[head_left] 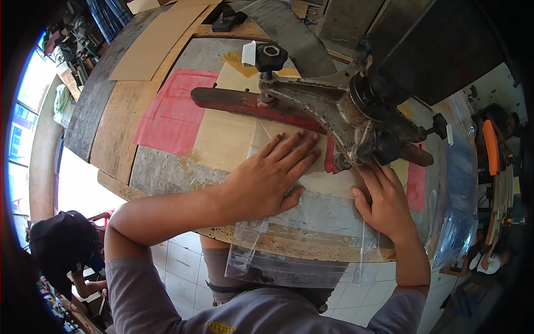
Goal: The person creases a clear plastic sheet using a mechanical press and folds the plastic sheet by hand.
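Observation:
My left hand (267,175) lies flat with fingers spread on a clear plastic sheet (238,260), its fingertips close to the red-sided bar (245,106) of a press. The sheet spans the worktable and hangs over its front edge above my lap. To the right, my right hand (385,197) rests on the sheet's other side, thumb apart from the fingers. Its fingertips reach to the foot of the press's cast metal arm (317,92), which partly covers them. Beneath the bar lies a cream sheet (214,139); whether the bar presses on the plastic, I cannot tell.
Pink sheeting (175,111) lies left of the cream sheet. A brown board (158,44) is at the back left. Black knobs (271,55) top the press. Stacked clear plastic (453,222) drapes at the right edge. A person in a black cap (64,245) is at lower left.

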`<act>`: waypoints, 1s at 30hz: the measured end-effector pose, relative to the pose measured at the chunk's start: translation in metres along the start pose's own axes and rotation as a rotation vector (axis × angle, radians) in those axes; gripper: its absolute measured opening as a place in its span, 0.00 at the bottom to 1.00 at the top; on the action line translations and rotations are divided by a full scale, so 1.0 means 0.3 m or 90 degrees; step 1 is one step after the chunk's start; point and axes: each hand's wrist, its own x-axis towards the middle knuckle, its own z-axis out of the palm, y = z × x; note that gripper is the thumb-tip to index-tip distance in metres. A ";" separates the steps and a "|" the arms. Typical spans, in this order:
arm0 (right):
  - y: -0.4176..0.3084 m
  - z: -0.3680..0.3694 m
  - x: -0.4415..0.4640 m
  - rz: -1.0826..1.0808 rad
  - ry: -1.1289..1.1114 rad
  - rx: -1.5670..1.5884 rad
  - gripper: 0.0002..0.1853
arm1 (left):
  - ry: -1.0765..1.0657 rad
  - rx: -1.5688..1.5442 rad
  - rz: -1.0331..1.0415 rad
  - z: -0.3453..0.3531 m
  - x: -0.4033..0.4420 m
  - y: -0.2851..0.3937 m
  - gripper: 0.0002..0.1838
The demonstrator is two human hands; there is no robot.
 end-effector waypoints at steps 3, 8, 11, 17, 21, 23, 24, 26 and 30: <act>0.000 0.000 -0.001 0.003 -0.006 0.005 0.27 | -0.005 0.015 -0.008 -0.002 -0.002 0.002 0.38; -0.004 -0.002 -0.003 0.013 -0.009 0.013 0.27 | -0.020 0.024 -0.017 -0.004 -0.004 0.001 0.37; -0.007 -0.007 -0.006 0.035 -0.037 0.035 0.27 | -0.019 0.022 -0.014 -0.002 -0.005 -0.003 0.37; -0.009 -0.006 -0.007 0.034 -0.037 0.040 0.26 | -0.019 0.030 -0.009 0.003 -0.007 -0.005 0.36; -0.012 -0.003 -0.011 0.046 -0.047 0.044 0.26 | -0.025 0.032 -0.012 0.003 -0.011 -0.004 0.36; -0.013 -0.002 -0.012 0.047 -0.043 0.047 0.25 | -0.021 0.023 -0.013 0.004 -0.010 -0.004 0.35; -0.014 -0.002 -0.011 0.046 -0.042 0.046 0.25 | -0.019 0.019 -0.013 0.004 -0.010 -0.004 0.35; -0.015 -0.002 -0.012 0.043 -0.039 0.043 0.25 | -0.019 0.020 -0.012 0.002 -0.009 -0.005 0.35; -0.010 0.006 -0.008 0.009 -0.004 0.009 0.28 | -0.019 0.025 -0.008 0.002 -0.008 -0.007 0.35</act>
